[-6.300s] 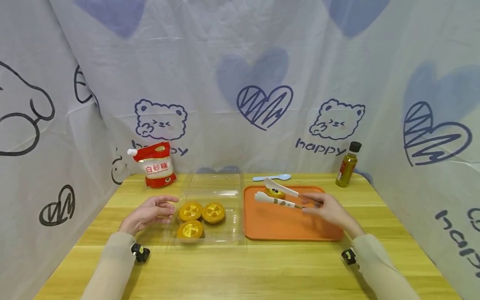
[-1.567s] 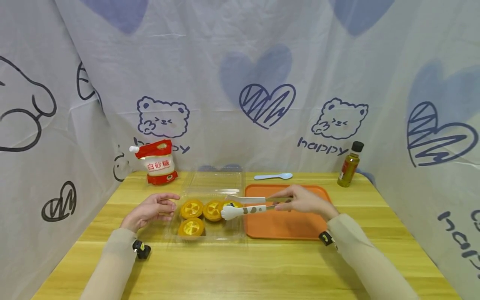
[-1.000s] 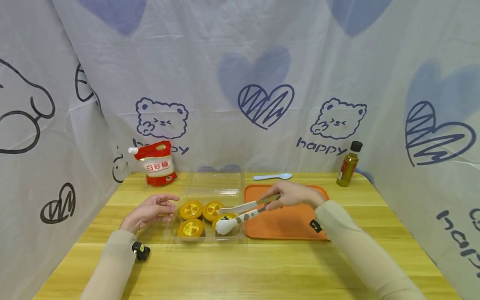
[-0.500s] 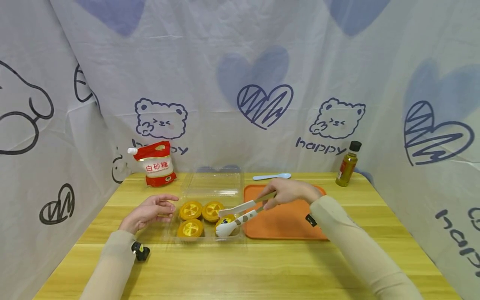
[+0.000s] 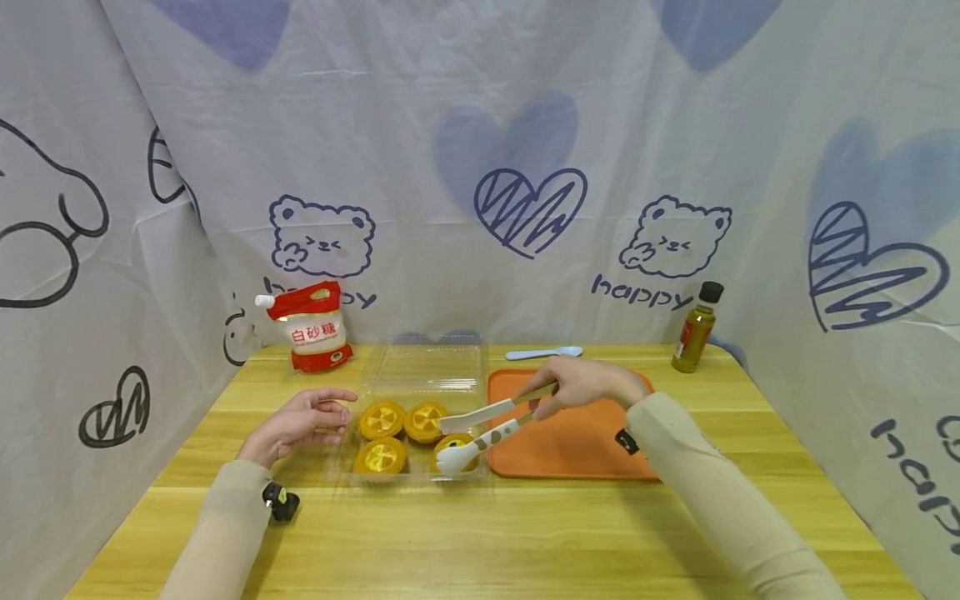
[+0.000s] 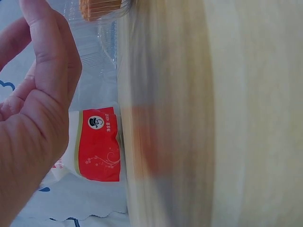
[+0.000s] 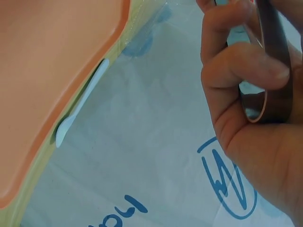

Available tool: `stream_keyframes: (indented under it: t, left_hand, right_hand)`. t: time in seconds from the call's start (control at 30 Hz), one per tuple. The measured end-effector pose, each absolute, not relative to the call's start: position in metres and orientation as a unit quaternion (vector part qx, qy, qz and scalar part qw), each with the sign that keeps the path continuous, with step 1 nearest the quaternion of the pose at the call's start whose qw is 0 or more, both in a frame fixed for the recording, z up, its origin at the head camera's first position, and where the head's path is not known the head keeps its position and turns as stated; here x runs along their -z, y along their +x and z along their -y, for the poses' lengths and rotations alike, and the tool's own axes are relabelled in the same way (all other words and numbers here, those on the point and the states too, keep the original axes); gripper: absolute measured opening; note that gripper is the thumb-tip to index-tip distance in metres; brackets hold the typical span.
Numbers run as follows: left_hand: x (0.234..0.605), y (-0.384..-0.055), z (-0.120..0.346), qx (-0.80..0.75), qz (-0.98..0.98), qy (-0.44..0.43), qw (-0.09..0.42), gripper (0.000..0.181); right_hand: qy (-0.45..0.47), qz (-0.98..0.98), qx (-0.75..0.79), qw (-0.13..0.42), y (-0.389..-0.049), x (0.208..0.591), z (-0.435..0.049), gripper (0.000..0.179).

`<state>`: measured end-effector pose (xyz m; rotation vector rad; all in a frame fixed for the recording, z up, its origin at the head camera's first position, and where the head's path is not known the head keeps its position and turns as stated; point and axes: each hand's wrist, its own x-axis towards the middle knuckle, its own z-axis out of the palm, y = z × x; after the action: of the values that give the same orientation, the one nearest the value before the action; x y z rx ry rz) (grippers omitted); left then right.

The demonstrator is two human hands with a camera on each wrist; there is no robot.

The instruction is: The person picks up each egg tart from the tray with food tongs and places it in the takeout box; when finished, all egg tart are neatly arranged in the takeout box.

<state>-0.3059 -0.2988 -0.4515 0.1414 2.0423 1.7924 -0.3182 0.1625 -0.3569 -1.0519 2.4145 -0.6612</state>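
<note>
My right hand (image 5: pixel 573 385) grips a pair of tongs (image 5: pixel 459 455) by the handle, its metal bend showing inside my curled fingers in the right wrist view. The white paw-shaped tips stand apart on either side of an egg tart (image 5: pixel 453 442) topped with dark berries, partly hidden by them. That tart sits at the front right of a clear plastic box (image 5: pixel 483 479) with its lid folded back. Three other egg tarts (image 5: pixel 381 457) lie in the same box. My left hand (image 5: pixel 298 422) stays by the box's left side, fingers loosely bent and holding nothing; contact with the rim is unclear.
An orange tray (image 5: pixel 570 450) lies right of the box. Behind it is a light blue spoon (image 5: pixel 543 354). A red and white sugar bag (image 5: pixel 309 329) stands at the back left, an oil bottle (image 5: pixel 694 333) at the back right. Printed cloth hangs round the table.
The berry-topped tart was carried in the tongs from the orange tray leftward into the box. In the last half second the tongs' tips spread slightly from it. My left hand kept its place.
</note>
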Motion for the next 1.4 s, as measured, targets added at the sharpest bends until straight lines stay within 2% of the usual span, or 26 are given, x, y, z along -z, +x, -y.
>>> stream_keyframes:
  t: [0.43,0.67,1.0,1.4]
  left_hand:
    - [0.452,-0.306,0.299,-0.648,-0.730,0.048,0.210,0.056]
    - [0.451,-0.306,0.299,-0.648,-0.730,0.053,0.210,0.057]
    - [0.449,-0.303,0.300,-0.648,-0.728,0.064,0.214,0.056]
    - [0.452,-0.305,0.299,-0.646,-0.732,0.050,0.209,0.058]
  right_hand:
    - [-0.396,-0.867,0.244,0.178,-0.319,0.372,-0.166,0.036]
    - [-0.385,-0.868,0.245,0.194,-0.318,0.371,-0.168,0.043]
    - [-0.378,-0.860,0.280,0.196,-0.318,0.382,-0.179,0.043]
    - [-0.339,-0.873,0.329,0.126,-0.304,0.411,-0.195,0.048]
